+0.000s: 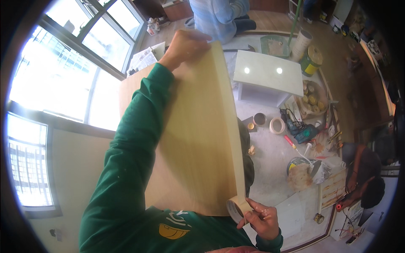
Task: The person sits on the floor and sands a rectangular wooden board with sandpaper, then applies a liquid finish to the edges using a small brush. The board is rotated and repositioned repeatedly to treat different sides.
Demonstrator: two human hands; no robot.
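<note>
A large light-wood board [198,139] stands before me, and a strip of masking tape [230,114] runs along its right edge. My left hand [185,47] is at the board's far top corner, its fingers curled together against the edge where the tape begins; the fingertips are partly hidden. Near my chest, my right hand [262,220] grips a roll of masking tape [237,209] at the board's near corner. The strip stretches from that roll along the edge toward my left hand.
On the floor to the right are a white box-like cabinet [270,74], a green tray [275,45], a yellow-green bucket [312,61], a power tool [304,133] and a paint-stained tub [299,175]. A person in light blue [219,19] sits ahead; another [363,185] bends at the right.
</note>
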